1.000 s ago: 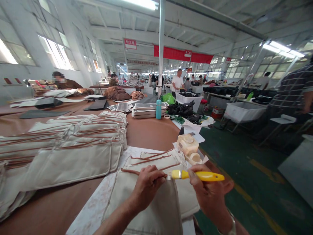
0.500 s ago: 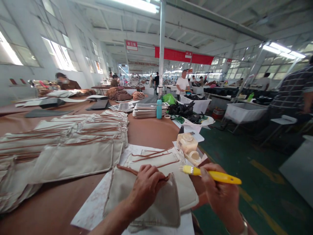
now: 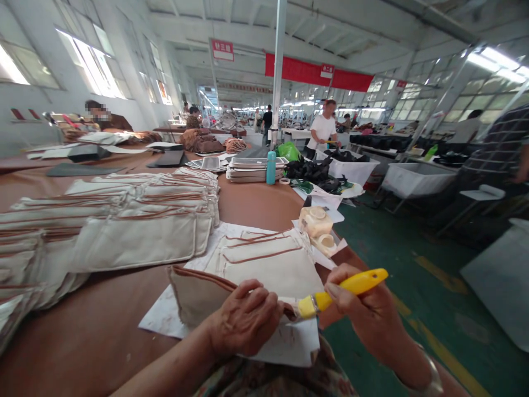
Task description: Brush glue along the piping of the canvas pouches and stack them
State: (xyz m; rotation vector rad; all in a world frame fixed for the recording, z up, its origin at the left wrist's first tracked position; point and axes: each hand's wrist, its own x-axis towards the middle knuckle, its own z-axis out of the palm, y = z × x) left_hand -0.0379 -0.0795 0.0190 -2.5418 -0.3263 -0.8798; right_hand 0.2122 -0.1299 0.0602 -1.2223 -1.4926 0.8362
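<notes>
My left hand [image 3: 250, 317] is closed over a grey fabric panel [image 3: 194, 298] with brown edging, which stands tilted up near the table's front edge. In my right hand [image 3: 367, 309] is a paintbrush [image 3: 347, 289] with a yellow handle. Its pale bristles touch or nearly touch the brown edging at the panel's right end, just beside my left fingers. Behind the panel, more cream fabric panels [image 3: 268, 262] with brown edges lie on white paper [image 3: 163, 314]. An open plastic container [image 3: 324, 242] stands just beyond them, against a cream plastic jug [image 3: 314, 220].
Rows of stacked cream panels [image 3: 136, 242] cover the left of the brown table [image 3: 252, 209]. A turquoise bottle [image 3: 270, 168] stands near a pile of framed pieces [image 3: 248, 170]. Black scraps [image 3: 309, 171] fill a bin at the table's right edge. Co-workers are farther off.
My left hand has drawn the panel toward me and tipped it up off the others. The brush has come down and left, its bristles now at the panel's right end.
</notes>
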